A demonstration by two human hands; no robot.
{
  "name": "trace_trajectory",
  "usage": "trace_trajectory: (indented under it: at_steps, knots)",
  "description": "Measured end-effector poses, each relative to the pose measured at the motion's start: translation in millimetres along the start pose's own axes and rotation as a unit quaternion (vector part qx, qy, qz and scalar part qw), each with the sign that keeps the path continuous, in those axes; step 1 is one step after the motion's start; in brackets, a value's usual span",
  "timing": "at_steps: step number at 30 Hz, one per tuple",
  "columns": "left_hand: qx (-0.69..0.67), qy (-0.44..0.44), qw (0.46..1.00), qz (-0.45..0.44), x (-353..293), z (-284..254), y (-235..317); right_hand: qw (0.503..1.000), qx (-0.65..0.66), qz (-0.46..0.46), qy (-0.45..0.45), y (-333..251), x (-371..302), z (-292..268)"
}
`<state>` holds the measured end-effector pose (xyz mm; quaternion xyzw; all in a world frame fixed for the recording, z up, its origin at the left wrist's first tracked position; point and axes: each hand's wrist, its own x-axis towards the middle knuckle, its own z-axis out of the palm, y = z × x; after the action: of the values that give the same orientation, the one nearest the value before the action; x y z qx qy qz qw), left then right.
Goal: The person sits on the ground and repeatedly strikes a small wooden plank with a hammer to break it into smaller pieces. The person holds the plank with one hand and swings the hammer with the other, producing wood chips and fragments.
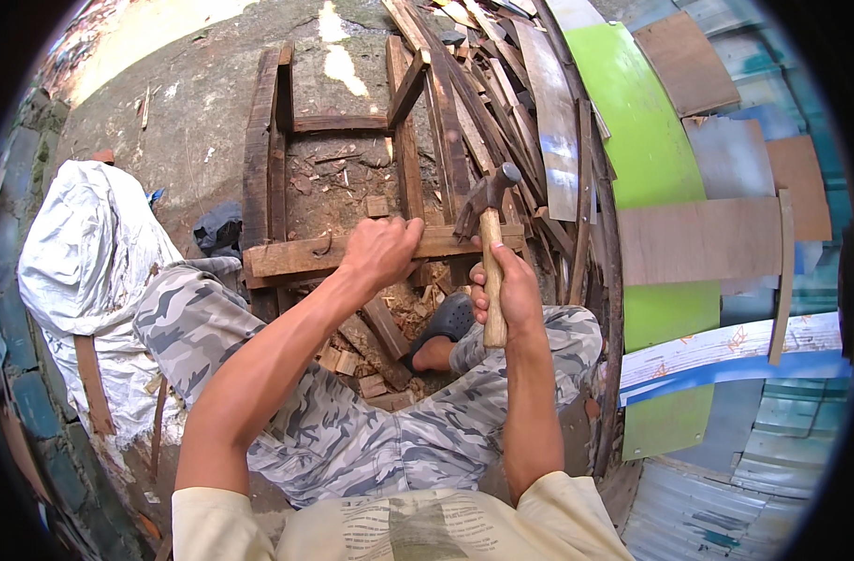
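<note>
My right hand (513,292) is closed round the wooden handle of a claw hammer (492,229), held upright with its metal head at the top. The claw side of the head is close to the right end of a wooden crosspiece (291,261); I cannot tell whether they touch. My left hand (382,251) is closed over the middle of that crosspiece, its fingertips hidden on the far side. A small, dark, curved bit, like a bent nail (323,245), sticks out left of this hand. The crosspiece lies across the near end of a wooden frame (259,154) with long side rails.
Wood offcuts (371,384) and chips lie between my legs, near a dark clog (449,320) on my foot. Scrap planks (511,112) are piled at the right, beside green panels (647,112) and corrugated sheets. A white sack (95,243) stands at the left.
</note>
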<state>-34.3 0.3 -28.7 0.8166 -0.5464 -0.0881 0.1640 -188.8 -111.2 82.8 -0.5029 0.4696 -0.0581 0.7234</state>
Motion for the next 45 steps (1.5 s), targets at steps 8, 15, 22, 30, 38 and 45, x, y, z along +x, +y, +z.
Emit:
trace_trajectory:
  at_steps: [8, 15, 22, 30, 38, 45]
  knots:
    - [-0.005, -0.027, 0.999, -0.019, 3.4, 4.3, 0.7, 0.997, 0.015, 0.062, 0.040, 10.4, -25.4, 7.0]
    - [0.000, -0.021, 1.000, -0.007, 5.9, 1.8, 0.3, 0.996, 0.051, 0.065, 0.043, 10.4, -24.9, 9.6]
    - [-0.008, -0.004, 0.999, 0.031, 5.9, 0.8, -4.0, 0.998, 0.056, 0.007, 0.042, 43.2, -31.2, 12.7]
    - [-0.018, -0.061, 0.998, 0.007, 18.8, -11.4, -13.4, 0.996, 0.044, -0.061, 0.037, 72.9, -13.9, 12.4]
    - [-0.031, -0.026, 0.999, 0.019, 15.3, -6.7, -12.4, 0.992, 0.097, -0.082, 0.012, 84.1, -14.9, -3.8]
    - [-0.029, -0.060, 0.998, -0.004, 11.2, -12.5, -6.7, 0.999, 0.037, -0.007, 0.009, -2.6, -13.1, -4.9]
